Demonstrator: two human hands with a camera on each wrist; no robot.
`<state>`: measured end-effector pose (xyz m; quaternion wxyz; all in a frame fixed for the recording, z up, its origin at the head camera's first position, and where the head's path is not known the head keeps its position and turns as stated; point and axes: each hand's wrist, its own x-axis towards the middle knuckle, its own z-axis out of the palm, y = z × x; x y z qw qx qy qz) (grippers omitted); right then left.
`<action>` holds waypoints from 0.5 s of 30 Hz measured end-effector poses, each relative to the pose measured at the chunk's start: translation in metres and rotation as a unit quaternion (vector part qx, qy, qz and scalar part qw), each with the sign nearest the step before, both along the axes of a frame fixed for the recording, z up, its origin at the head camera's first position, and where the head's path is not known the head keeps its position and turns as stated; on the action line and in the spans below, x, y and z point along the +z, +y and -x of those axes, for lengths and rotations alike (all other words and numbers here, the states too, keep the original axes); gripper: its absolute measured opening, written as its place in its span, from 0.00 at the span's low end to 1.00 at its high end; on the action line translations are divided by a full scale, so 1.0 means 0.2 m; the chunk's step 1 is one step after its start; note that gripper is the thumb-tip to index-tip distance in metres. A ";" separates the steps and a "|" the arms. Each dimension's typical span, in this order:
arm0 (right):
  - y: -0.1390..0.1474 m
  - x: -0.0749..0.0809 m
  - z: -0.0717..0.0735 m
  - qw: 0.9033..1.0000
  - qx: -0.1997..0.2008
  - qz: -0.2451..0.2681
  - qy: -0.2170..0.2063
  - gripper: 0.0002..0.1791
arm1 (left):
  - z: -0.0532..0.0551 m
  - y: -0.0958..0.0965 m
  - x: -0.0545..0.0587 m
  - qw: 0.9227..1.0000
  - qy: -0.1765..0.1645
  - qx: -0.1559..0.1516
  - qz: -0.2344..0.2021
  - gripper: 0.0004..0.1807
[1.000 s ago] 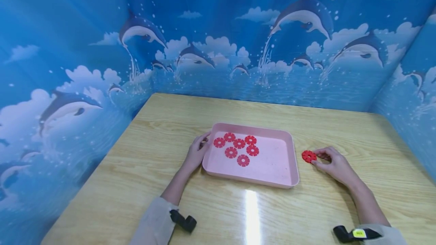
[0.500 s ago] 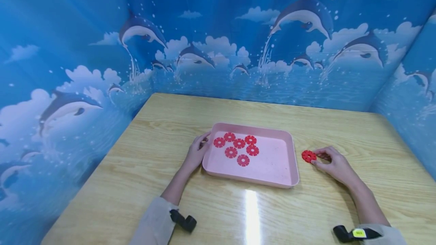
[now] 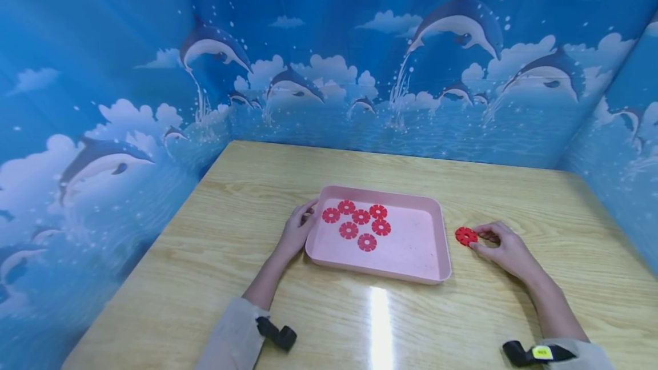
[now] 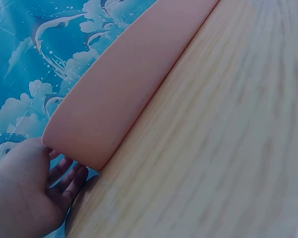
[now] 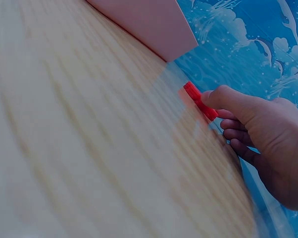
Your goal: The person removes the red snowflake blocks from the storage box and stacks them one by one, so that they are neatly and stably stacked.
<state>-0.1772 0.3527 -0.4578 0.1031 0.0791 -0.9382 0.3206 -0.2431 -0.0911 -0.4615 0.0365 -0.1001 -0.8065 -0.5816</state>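
Pinching a red notched disc (image 3: 461, 237), R hand (image 3: 506, 250) is holding it right of the pink tray (image 3: 413, 244), where 7 more discs (image 3: 356, 217) are lying. L hand (image 3: 295, 233), fingers loosely bent, is touching tray's left wall. Prob. picking up or setting down; next move's likely calling for lift or release, unsure which.

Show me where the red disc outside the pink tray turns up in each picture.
Head: the red disc is right of centre, just right of the pink tray.
Left wrist: not in this picture.
Right wrist: the red disc is right of centre, slightly above the middle, seen nearly edge-on.
Shared landmark: the pink tray, partly visible in both wrist views.
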 end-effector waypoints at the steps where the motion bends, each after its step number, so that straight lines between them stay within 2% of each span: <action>1: 0.00 0.00 0.00 1.000 0.000 0.001 -0.001 0.21 | 0.00 0.00 0.00 1.000 0.001 0.000 0.000 0.21; 5: 0.00 0.00 0.00 1.000 0.000 0.003 -0.001 0.20 | 0.00 0.00 0.00 1.000 0.000 0.003 0.000 0.21; 10: 0.00 0.01 -0.01 1.000 0.002 0.011 0.018 0.17 | -0.01 0.00 0.00 1.000 -0.002 0.002 0.005 0.21; 15: -0.04 0.08 0.00 0.999 0.004 0.020 0.037 0.15 | 0.00 0.00 0.00 1.000 0.002 0.002 0.004 0.21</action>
